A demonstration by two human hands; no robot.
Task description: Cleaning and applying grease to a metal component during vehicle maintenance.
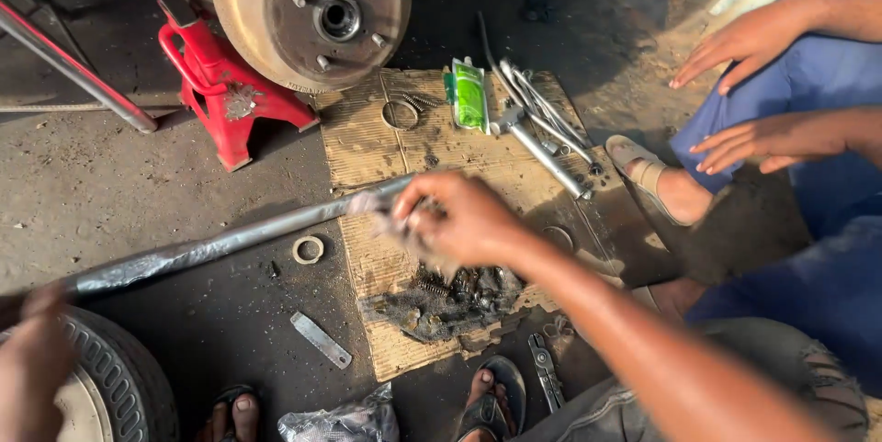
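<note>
The right hand [459,220] has its fingers curled tight around a grey rag [390,221]. The rag is wrapped on the near end of a long metal rod [230,242]. The rod is grey and greasy. It runs from the hand across the dirty floor to the left hand [32,359]. The left hand is blurry at the bottom left corner, so I cannot tell if its fingers are closed on the rod.

Under the right hand lies a flat piece of cardboard [367,139]. A pile of small oily parts and springs [450,300] sits on it, just below the hand. A green tube [469,93] and a bunch of shiny wrenches [542,120] lie farther up on the cardboard. A metal ring [308,249] lies on the floor beside the rod. A small flat metal strip [321,339] lies nearer to the feet.

At the top there is a round rusty wheel hub [312,10]. A red jack stand [225,84] stands next to it. A tyre [119,378] is under the left hand.

Another person in blue clothes sits at the right, with two open hands [753,84] held over their knees.
</note>
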